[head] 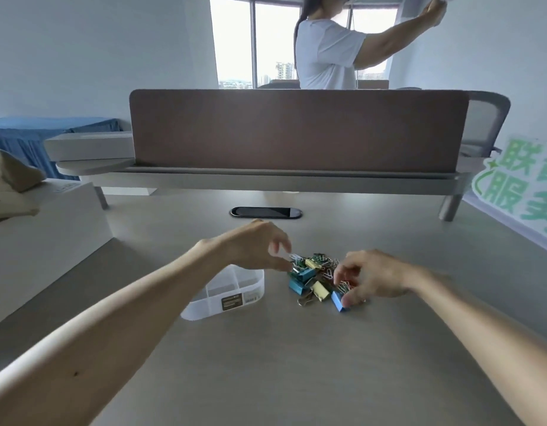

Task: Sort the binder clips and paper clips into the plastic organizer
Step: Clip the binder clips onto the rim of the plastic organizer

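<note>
A pile of coloured binder clips and wire paper clips [315, 276] lies on the desk in the middle. A clear plastic organizer [235, 295] with dividers and a dark label stands just left of the pile. My left hand [256, 247] hovers over the organizer's far side, its fingertips pinching at the pile's left edge by a teal binder clip [303, 273]. My right hand [370, 278] is at the pile's right side, fingers curled around several paper clips, with a blue binder clip [338, 301] under its fingertips.
A brown divider panel [296, 130] on a raised shelf crosses the back of the desk. A dark oval cable grommet [266, 212] sits behind the hands. A white box [44, 222] stands at the left, a green-lettered sign [521, 186] at the right. A person stands beyond the divider.
</note>
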The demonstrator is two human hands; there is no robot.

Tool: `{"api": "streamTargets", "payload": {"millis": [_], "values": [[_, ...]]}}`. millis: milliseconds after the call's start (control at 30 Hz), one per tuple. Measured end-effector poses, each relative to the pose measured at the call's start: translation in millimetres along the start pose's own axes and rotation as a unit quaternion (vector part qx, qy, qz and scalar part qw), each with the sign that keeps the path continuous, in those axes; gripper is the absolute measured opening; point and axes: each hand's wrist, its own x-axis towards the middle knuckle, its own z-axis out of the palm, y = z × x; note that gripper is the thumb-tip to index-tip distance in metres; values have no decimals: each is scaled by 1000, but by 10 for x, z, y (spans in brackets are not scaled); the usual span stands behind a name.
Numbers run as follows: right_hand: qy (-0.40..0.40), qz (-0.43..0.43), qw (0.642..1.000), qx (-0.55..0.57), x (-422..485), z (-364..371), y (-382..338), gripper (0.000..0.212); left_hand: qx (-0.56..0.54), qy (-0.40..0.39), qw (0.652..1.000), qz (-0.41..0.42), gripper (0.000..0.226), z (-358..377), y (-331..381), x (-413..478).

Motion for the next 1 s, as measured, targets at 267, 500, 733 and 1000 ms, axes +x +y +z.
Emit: {"api": "streamTargets", "payload": {"millis": [267, 500, 733, 1000], "values": [[78, -29, 996, -27, -77, 320, -12, 46, 115, -137, 984, 7, 73, 304, 314, 391], [157, 14, 983, 98, -97, 147, -142, 11, 89, -113, 989, 30, 58, 387, 224, 469], [59, 1, 998, -9, 56, 307, -279, 37, 73, -109, 990, 54, 38, 400, 170, 520], [70, -9, 996, -50, 116, 283, -314, 36, 17, -96, 994, 38, 12, 382, 102, 500]]}}
